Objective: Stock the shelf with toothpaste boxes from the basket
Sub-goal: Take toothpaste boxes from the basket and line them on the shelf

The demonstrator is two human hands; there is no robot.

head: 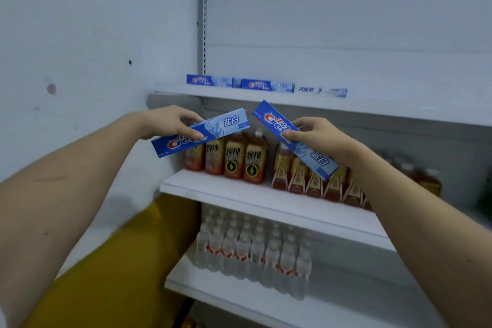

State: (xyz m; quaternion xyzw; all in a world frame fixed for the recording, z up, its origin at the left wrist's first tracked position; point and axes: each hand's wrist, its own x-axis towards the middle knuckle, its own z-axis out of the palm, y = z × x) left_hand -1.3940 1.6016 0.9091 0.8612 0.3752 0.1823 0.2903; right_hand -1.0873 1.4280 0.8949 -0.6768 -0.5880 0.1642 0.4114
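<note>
**Two boxes raised toward the top shelf**

One toothpaste box is pinched in each hand. The left hand (pixel 170 121) holds the left box (pixel 201 132) with its long axis rising to the right; the right hand (pixel 312 133) holds the right box (pixel 294 138) with its axis falling to the right. Both are held just below the top shelf (pixel 239 96), where three placed boxes (pixel 266 84) lie end to end. Placement appears to be in hand: each box would need levelling and setting beside that row. The basket is not seen.

Cool, even light washes my view; shadow pools beneath the shelves (pixel 266 196). Wide-angle distortion bends my forearms at the edges. The water bottles (pixel 253 250) and far right blur softly.
</note>
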